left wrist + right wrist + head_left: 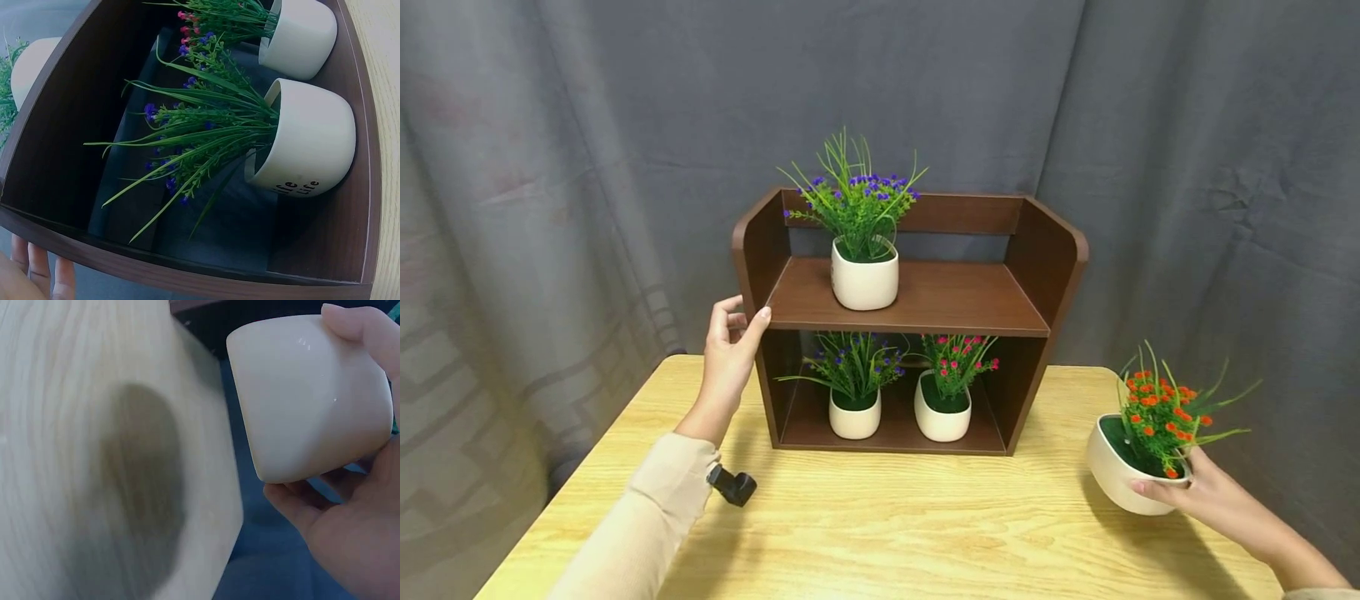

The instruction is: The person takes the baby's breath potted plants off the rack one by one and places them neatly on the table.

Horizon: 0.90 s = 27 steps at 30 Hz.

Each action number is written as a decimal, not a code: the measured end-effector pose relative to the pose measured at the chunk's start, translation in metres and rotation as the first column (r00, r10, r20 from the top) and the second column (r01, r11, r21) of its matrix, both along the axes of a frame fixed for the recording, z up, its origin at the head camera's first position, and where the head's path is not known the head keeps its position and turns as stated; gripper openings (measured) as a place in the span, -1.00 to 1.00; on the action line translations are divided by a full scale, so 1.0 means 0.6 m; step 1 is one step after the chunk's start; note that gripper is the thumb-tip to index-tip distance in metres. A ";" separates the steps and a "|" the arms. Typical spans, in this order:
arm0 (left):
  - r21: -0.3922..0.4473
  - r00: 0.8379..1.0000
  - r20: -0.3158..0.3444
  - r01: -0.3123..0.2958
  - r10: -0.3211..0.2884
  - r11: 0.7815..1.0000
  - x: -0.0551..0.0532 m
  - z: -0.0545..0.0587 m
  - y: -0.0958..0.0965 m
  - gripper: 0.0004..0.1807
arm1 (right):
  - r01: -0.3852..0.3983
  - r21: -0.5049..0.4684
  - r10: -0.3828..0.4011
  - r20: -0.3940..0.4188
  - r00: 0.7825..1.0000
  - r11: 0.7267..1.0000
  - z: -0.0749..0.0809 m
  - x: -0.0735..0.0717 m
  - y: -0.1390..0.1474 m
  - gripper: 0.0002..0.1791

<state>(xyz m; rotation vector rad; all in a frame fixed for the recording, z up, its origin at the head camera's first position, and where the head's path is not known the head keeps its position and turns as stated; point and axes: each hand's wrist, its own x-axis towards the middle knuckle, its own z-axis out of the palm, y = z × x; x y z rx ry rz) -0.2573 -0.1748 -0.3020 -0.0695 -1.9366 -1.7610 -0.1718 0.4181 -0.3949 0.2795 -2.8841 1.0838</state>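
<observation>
A beige sleeve [651,508] with a small black device [732,486] at its cuff reaches over the near part of the wood-grain counter [887,525]. On the right, the right hand [1213,492] holds the orange-flowered pot [1123,475], thumb over the rim on the near side and fingers around the wall. The pot tilts, its mouth leaning towards the person, and seems clear of the counter, near its right edge and well apart from the shelf unit [962,300].

Farther in, the left hand [730,358] grips the unit's left side panel, thumb at the front edge, fingers against the outer face.

Within the lower compartment the lower purple-flowered pot [855,417], lettered "Life", and the pink-flowered pot [942,417] stand upright side by side, a little apart. Above them, left of centre on the top shelf, is the upper purple-flowered pot [865,279], also upright, with bare board to its right.

By my reading, three pots are in place and only the orange-flowered one is off the unit; one moment cannot tell whether it is coming or going. Behind everything hangs a grey curtain [925,83].
</observation>
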 end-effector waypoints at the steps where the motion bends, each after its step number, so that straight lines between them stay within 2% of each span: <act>1: 0.001 1.000 0.000 -0.001 0.001 1.000 0.000 0.000 0.001 -0.50 | 0.003 -0.002 -0.003 0.012 1.000 1.000 -0.005 0.000 0.004 0.02; 3: 0.002 1.000 0.001 -0.002 0.002 1.000 -0.003 -0.002 0.001 -0.50 | 0.009 -0.006 -0.008 0.035 0.999 1.000 -0.013 0.000 0.011 0.02; 10: 0.019 0.999 -0.032 -0.010 0.011 1.000 -0.045 -0.036 -0.014 -0.49 | 0.032 0.022 -0.033 0.085 0.996 0.999 -0.031 0.003 0.031 0.04; 17: 0.015 0.998 -0.054 -0.022 0.022 1.000 -0.046 -0.038 -0.013 -0.50 | 0.019 0.013 -0.020 0.056 0.998 1.000 -0.051 -0.001 0.053 0.00; 27: 0.020 0.998 -0.064 -0.019 0.020 1.000 -0.045 -0.036 -0.015 -0.51 | -0.059 -0.033 0.058 -0.007 0.998 0.998 -0.066 -0.003 0.071 -0.10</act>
